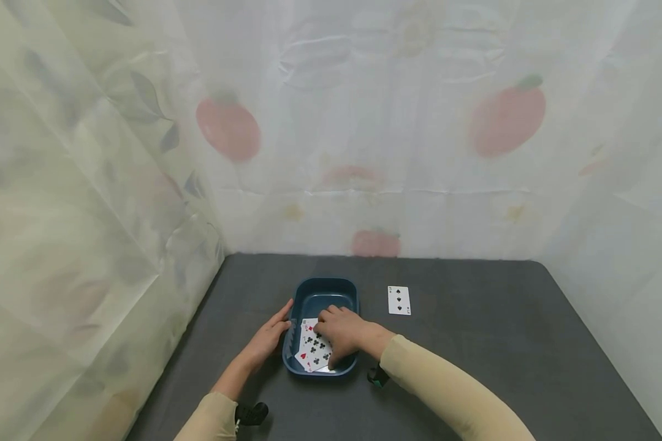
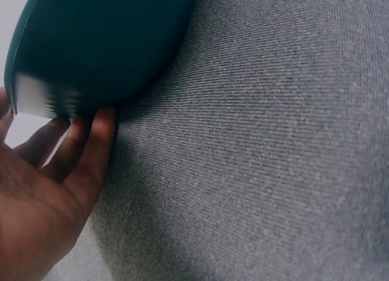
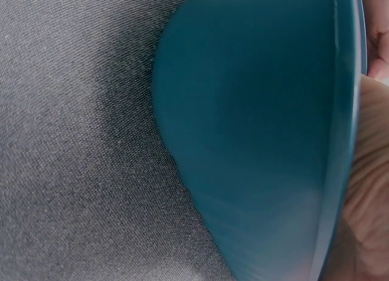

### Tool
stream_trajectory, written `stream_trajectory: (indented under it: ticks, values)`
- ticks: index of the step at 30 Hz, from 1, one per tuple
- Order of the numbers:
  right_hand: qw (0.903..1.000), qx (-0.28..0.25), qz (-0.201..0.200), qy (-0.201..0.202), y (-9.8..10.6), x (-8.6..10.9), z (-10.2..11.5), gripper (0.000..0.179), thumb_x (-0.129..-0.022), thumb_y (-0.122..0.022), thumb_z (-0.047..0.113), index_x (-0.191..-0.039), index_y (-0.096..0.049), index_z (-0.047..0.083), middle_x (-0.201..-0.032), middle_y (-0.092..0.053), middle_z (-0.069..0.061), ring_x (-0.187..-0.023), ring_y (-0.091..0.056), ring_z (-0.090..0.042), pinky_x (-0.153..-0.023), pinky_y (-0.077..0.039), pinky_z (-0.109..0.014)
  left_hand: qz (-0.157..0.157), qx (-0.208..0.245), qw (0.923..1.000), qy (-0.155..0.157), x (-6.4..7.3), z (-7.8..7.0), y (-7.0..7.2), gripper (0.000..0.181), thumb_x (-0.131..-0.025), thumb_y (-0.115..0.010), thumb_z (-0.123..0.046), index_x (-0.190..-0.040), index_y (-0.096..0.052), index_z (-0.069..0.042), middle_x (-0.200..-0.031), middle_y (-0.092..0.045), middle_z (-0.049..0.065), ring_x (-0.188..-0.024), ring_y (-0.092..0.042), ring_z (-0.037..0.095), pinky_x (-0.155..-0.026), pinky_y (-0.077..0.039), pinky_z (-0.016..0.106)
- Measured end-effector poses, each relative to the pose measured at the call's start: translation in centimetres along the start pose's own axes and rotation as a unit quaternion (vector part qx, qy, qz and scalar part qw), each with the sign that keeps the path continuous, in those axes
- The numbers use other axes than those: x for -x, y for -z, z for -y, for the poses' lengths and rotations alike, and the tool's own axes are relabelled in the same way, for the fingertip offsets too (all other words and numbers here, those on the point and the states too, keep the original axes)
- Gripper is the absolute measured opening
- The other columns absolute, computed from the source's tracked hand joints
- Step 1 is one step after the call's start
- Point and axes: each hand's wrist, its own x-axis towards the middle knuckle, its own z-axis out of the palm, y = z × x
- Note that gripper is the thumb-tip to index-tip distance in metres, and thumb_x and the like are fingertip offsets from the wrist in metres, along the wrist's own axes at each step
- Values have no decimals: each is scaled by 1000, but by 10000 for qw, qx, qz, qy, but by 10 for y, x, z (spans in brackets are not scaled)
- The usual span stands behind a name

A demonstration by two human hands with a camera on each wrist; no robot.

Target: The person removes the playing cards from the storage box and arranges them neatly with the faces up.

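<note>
A dark blue-green plastic tray (image 1: 328,283) with rounded corners stands on the grey table. Several playing cards (image 1: 312,352) lie face up in its near half, clubs and a red heart showing. My left hand (image 1: 266,339) holds the tray's left side, thumb at the rim; in the left wrist view its fingertips (image 2: 104,120) touch the outer wall. Reaching over the right rim, my right hand (image 1: 344,332) grips the cards inside, with fingers at their far edge and thumb near the closer edge. In the right wrist view the tray wall (image 3: 255,129) hides most of that hand.
A single three of spades (image 1: 399,300) lies face up on the table (image 1: 474,343), right of the tray. Patterned translucent curtains (image 1: 331,122) hang behind the table and along both sides. Dark wrist devices (image 1: 251,414) show beneath both sleeves.
</note>
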Motion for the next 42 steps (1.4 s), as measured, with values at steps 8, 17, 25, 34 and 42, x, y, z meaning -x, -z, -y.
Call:
stream_trajectory:
  ticks: [8, 17, 25, 34, 42]
  values:
    - [9999, 10, -64, 97, 4, 0, 0, 83, -69, -84, 68, -138, -62, 27, -131, -57, 6, -115, -49, -14, -101, -45, -35, -19, -2, 10000, 11, 0, 1, 1, 55, -111, -40, -27, -163, -26, -37, -170, -18, 9, -152, -20, 41, -110, -27, 73]
    - [9980, -496, -393, -13, 32, 18, -25, 85, -74, -86, 58, -147, -56, 23, -141, -54, 1, -130, -45, -21, -110, -41, -42, -37, 57, 10000, 41, -1, 1, 1, 55, -110, -41, -27, -163, -27, -36, -170, -18, 10, -152, -21, 42, -110, -26, 73]
    - [9917, -886, -799, -471, 62, 59, -67, 90, -77, -86, 51, -151, -51, 16, -144, -52, -5, -135, -42, -27, -110, -40, -46, -51, 50, 10000, 7, -2, 0, 1, 55, -110, -42, -28, -163, -28, -36, -170, -18, 11, -152, -21, 42, -110, -27, 72]
    - [9826, -1180, -976, -1051, 64, 100, -115, 89, -78, -89, 41, -151, -49, 11, -145, -49, -12, -134, -41, -33, -106, -42, -52, -75, 14, 10000, -25, -3, -2, 1, 55, -110, -41, -27, -163, -27, -33, -170, -16, 9, -153, -17, 42, -112, -23, 73]
    - [9742, -1300, -932, -1590, 45, 134, -151, 86, -77, -91, 32, -148, -52, 5, -144, -49, -18, -135, -40, -41, -106, -39, -59, -126, 18, 9999, -8, -3, -4, 1, 55, -110, -40, -26, -163, -28, -32, -170, -18, 7, -154, -16, 41, -111, -23, 73]
